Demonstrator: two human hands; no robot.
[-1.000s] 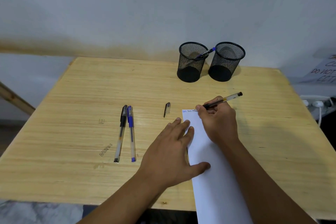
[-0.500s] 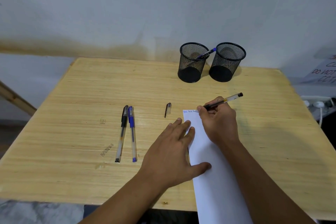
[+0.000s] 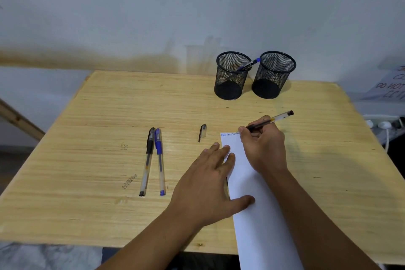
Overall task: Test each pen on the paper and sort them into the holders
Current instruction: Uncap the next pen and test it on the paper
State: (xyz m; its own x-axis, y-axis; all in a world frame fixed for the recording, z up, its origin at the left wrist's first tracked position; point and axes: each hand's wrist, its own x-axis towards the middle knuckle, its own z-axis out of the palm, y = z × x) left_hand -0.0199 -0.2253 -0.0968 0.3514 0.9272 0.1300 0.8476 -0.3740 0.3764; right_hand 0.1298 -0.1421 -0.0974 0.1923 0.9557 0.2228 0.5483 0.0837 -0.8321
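My right hand (image 3: 264,147) grips a black pen (image 3: 269,121), its tip touching the top edge of the white paper (image 3: 258,215) beside small blue scribbles. My left hand (image 3: 208,186) lies flat with spread fingers on the paper's left edge. The pen's cap (image 3: 202,132) lies on the table left of the paper. A black pen (image 3: 147,160) and a blue pen (image 3: 160,160) rest side by side, capped, further left. Two black mesh holders stand at the back: the left holder (image 3: 232,75) has a blue pen (image 3: 249,65) in it, the right holder (image 3: 272,74) looks empty.
The wooden table (image 3: 87,138) stands against a pale wall. A sheet with handwriting (image 3: 392,85) and a white power strip with plugs (image 3: 383,125) sit off the table's right side.
My right hand has shifted slightly right along the top of the paper, extending the scribbled line. My left hand has not moved.
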